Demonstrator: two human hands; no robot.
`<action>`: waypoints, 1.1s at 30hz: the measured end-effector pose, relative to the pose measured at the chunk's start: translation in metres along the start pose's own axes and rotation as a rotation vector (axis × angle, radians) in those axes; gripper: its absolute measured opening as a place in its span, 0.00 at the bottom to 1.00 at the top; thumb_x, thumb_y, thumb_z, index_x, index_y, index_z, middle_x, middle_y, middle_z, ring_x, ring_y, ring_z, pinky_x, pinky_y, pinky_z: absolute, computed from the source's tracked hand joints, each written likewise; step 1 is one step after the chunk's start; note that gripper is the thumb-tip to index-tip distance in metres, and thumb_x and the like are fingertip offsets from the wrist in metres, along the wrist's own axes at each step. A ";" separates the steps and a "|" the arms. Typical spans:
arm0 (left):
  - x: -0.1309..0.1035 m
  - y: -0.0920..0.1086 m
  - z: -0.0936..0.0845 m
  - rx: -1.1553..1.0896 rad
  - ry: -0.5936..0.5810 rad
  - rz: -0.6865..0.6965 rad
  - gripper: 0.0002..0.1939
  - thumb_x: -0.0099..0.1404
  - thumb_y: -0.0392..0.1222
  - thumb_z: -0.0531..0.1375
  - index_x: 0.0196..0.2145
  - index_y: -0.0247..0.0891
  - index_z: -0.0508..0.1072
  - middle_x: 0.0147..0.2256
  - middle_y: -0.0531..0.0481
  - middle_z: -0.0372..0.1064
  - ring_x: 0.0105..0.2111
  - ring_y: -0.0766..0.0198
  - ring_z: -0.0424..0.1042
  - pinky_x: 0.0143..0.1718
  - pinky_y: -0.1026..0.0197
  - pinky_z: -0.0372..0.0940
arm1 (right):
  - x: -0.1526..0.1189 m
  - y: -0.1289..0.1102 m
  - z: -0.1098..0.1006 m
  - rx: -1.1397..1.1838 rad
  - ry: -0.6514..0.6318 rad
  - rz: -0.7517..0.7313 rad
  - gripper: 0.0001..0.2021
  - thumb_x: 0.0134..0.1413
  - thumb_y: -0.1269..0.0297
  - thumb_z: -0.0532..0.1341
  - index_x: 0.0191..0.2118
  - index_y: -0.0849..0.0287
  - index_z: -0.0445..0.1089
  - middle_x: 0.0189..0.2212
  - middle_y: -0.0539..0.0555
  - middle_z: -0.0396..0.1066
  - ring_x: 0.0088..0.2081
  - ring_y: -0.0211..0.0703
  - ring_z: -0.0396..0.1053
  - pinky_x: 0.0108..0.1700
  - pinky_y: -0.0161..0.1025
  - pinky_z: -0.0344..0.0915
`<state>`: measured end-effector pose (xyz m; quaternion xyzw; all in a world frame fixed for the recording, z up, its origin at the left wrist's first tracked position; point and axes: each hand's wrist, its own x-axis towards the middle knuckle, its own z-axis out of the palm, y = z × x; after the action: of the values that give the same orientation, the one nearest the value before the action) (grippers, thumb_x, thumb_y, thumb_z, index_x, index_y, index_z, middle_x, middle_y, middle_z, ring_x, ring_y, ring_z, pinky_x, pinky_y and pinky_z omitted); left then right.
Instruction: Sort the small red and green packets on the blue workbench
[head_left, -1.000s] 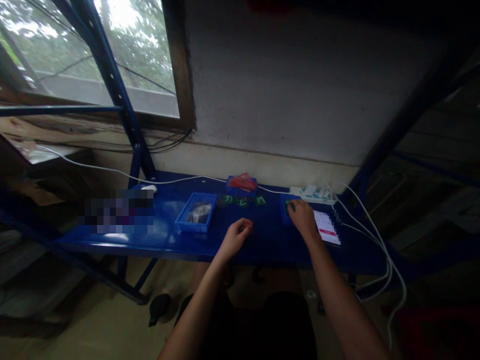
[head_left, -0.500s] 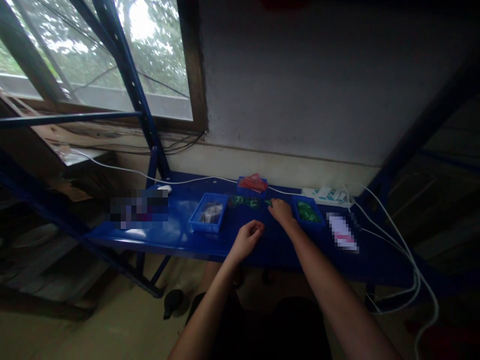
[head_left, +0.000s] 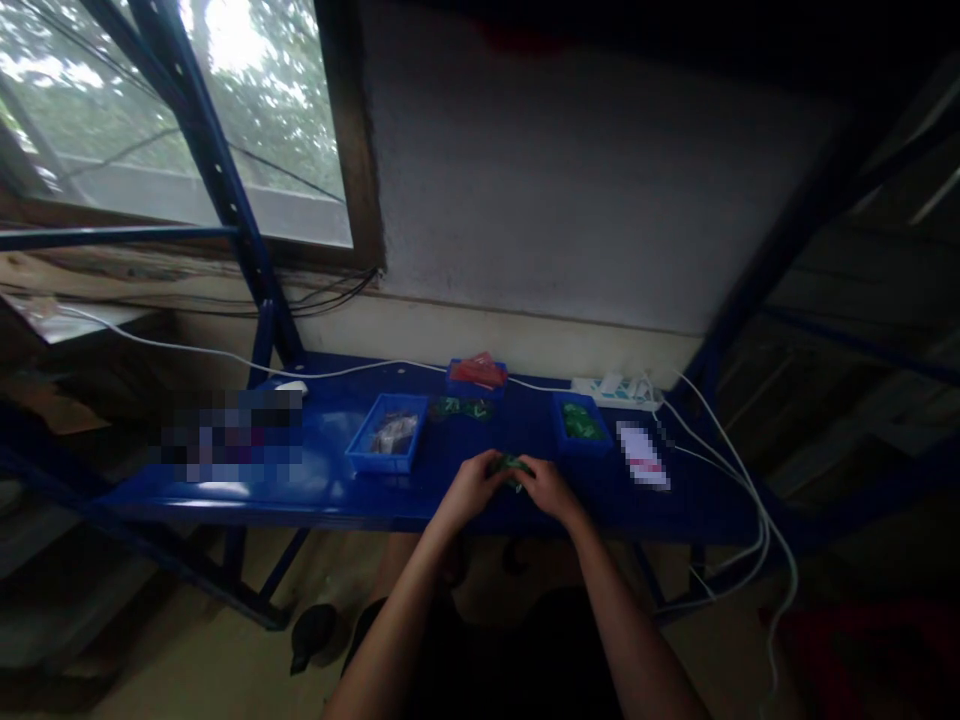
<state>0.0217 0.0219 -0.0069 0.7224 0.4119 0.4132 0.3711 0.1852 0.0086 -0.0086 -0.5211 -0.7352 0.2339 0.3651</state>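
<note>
Between my two hands, near the front of the blue table (head_left: 442, 497), is a small green plastic packet (head_left: 513, 462). My left hand (head_left: 474, 483) is closed on its left side. The fingers of my right hand (head_left: 551, 488) pinch the right side. Fingers cover much of the packet. Beyond them, several dark green packets (head_left: 465, 408) lie in a row on the table. A blue bin (head_left: 381, 465) with greyish clear packets stands to the left. The blue bin (head_left: 559, 420) on the right contains green packets (head_left: 582, 421).
At the back, a small blue bin (head_left: 454, 388) holds red packets (head_left: 480, 371). A white power strip (head_left: 619, 393) with cables lies along the wall, behind a blurred-out white item (head_left: 642, 456). Blue rack posts (head_left: 225, 190) rise at both ends.
My right hand has come back from the row of packets toward me, bringing a green packet to my left hand. Both hands are now on it. The view has shifted slightly right.
</note>
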 end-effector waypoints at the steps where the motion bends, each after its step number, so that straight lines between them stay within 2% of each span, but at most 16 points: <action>1: 0.000 0.001 -0.001 0.005 0.008 -0.019 0.08 0.56 0.44 0.60 0.26 0.36 0.70 0.23 0.54 0.67 0.26 0.64 0.65 0.29 0.65 0.57 | -0.001 0.000 0.002 0.000 0.008 0.004 0.10 0.53 0.63 0.56 0.24 0.59 0.67 0.21 0.49 0.69 0.25 0.39 0.64 0.27 0.32 0.55; 4: 0.002 0.001 -0.005 -0.007 0.089 -0.078 0.12 0.53 0.45 0.61 0.20 0.36 0.64 0.18 0.58 0.58 0.22 0.68 0.59 0.24 0.66 0.52 | 0.001 0.000 0.004 0.043 0.054 0.027 0.12 0.53 0.59 0.56 0.23 0.59 0.66 0.19 0.48 0.67 0.24 0.38 0.62 0.25 0.32 0.54; 8: 0.003 -0.002 -0.007 -0.031 0.128 -0.111 0.15 0.51 0.47 0.61 0.19 0.37 0.61 0.17 0.59 0.55 0.21 0.69 0.56 0.23 0.67 0.49 | 0.003 0.004 0.005 0.092 0.044 0.000 0.13 0.53 0.57 0.56 0.25 0.59 0.67 0.21 0.48 0.67 0.24 0.38 0.62 0.26 0.32 0.55; 13: 0.003 -0.001 -0.008 -0.055 0.086 -0.088 0.18 0.50 0.52 0.61 0.19 0.37 0.61 0.17 0.58 0.54 0.20 0.70 0.54 0.23 0.67 0.48 | 0.002 0.006 0.006 0.099 0.060 -0.053 0.12 0.54 0.60 0.56 0.24 0.59 0.66 0.20 0.47 0.67 0.24 0.37 0.61 0.26 0.32 0.54; 17: 0.003 0.006 -0.010 -0.110 -0.018 -0.075 0.18 0.52 0.54 0.61 0.21 0.36 0.63 0.17 0.59 0.54 0.20 0.71 0.53 0.22 0.67 0.48 | 0.002 0.004 0.004 0.147 0.067 -0.056 0.12 0.54 0.59 0.56 0.24 0.59 0.66 0.21 0.47 0.67 0.25 0.37 0.62 0.27 0.32 0.56; 22: 0.005 0.006 -0.013 -0.253 -0.080 -0.076 0.16 0.52 0.51 0.61 0.29 0.34 0.69 0.21 0.55 0.64 0.22 0.69 0.60 0.24 0.67 0.54 | 0.004 0.003 0.003 0.248 0.133 -0.015 0.10 0.53 0.59 0.56 0.28 0.60 0.68 0.24 0.48 0.70 0.28 0.39 0.65 0.31 0.34 0.61; 27: 0.008 -0.006 -0.010 -0.281 0.032 -0.060 0.14 0.51 0.49 0.62 0.28 0.34 0.68 0.20 0.56 0.64 0.21 0.69 0.61 0.24 0.67 0.55 | 0.007 0.004 0.006 0.385 0.068 -0.018 0.09 0.50 0.59 0.60 0.35 0.59 0.70 0.30 0.51 0.74 0.33 0.42 0.70 0.37 0.37 0.65; 29: 0.009 -0.011 -0.008 -0.253 0.041 -0.043 0.12 0.51 0.47 0.61 0.27 0.34 0.67 0.20 0.56 0.63 0.21 0.69 0.61 0.24 0.67 0.55 | 0.008 0.005 0.006 0.361 0.061 -0.011 0.08 0.50 0.61 0.60 0.34 0.59 0.70 0.30 0.51 0.74 0.34 0.43 0.70 0.37 0.38 0.65; 33: 0.011 -0.015 -0.005 -0.169 0.027 0.005 0.06 0.52 0.41 0.58 0.26 0.35 0.65 0.21 0.57 0.61 0.23 0.69 0.60 0.26 0.67 0.54 | 0.008 0.006 0.006 0.229 0.057 -0.011 0.06 0.50 0.63 0.59 0.28 0.60 0.68 0.24 0.48 0.70 0.29 0.39 0.67 0.32 0.34 0.62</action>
<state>0.0163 0.0390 -0.0145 0.6839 0.3786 0.4572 0.4241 0.1832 0.0190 -0.0143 -0.4785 -0.6958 0.2995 0.4441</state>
